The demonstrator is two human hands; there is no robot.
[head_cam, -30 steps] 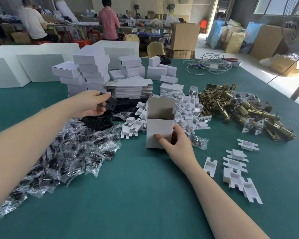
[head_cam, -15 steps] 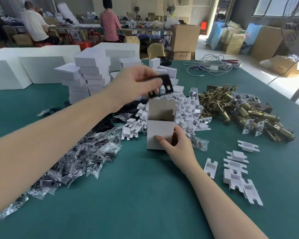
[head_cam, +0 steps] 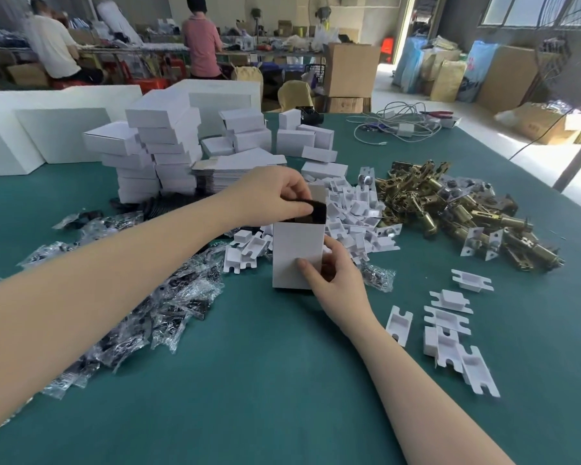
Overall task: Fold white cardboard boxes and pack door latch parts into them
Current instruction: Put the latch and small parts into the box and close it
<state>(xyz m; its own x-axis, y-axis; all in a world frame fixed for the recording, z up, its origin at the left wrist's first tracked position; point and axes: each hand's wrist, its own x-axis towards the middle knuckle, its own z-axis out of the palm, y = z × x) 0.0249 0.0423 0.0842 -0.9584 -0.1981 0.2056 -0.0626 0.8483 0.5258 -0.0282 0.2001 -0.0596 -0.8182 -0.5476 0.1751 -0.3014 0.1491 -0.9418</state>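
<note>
Standing upright on the green table [head_cam: 282,380], a plain white cardboard box [head_cam: 297,255] is being steadied near the middle of the scene; its top is open, with a flap sticking up behind the mouth; a flat black part [head_cam: 316,211], glossy with rounded corners, is being pinched by the curled fingers and thumb of the left hand [head_cam: 269,194] right at the box's open mouth, its lower edge hidden behind the front wall; the box's lower right corner is being gripped by the right hand [head_cam: 332,278], thumb pressed on the front face, fingers wrapped round the side; clear bagged parts [head_cam: 141,297] are being left heaped to the left; brass latches [head_cam: 450,209] are piled to the right.
</note>
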